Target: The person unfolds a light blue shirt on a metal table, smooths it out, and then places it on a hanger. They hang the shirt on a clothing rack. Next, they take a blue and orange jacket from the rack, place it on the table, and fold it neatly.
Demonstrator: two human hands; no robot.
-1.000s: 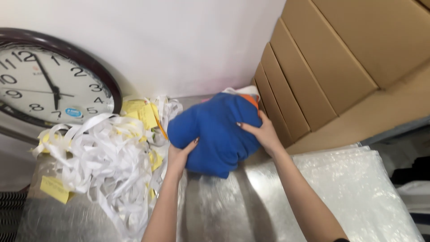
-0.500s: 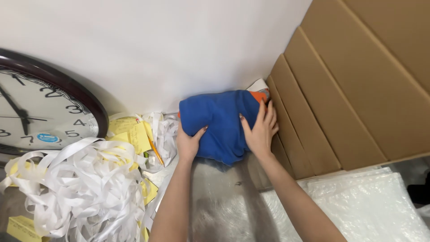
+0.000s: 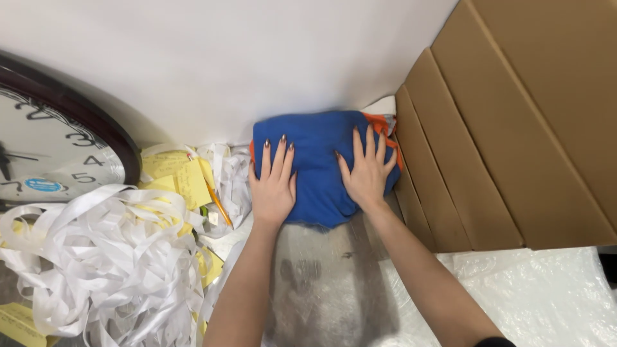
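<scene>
My left hand (image 3: 273, 183) lies flat, palm down, on the folded blue fabric bundle with orange trim (image 3: 321, 164). Its fingers (image 3: 277, 154) are extended and only slightly spread; nothing is gripped. My right hand (image 3: 366, 173) rests on the same bundle, also flat and palm down, fingers (image 3: 371, 144) fanned a little wider. The two hands are apart, with a strip of blue fabric showing between them. Both press on top of the bundle rather than closing around it.

The bundle sits on the shiny metal table surface (image 3: 321, 283), pushed against the white wall (image 3: 257, 58). Its right edge, where the orange trim shows, is touching or just beside the stack of flat brown cardboard sheets (image 3: 501, 141) leaning there. To the left of the bundle lies a tangled heap of white paper strips (image 3: 103, 257) mixed with yellow paper notes (image 3: 177, 173). A round wall clock with a dark frame (image 3: 58, 154) stands at the far left. Clear plastic wrap (image 3: 533, 295) covers the table at lower right.
</scene>
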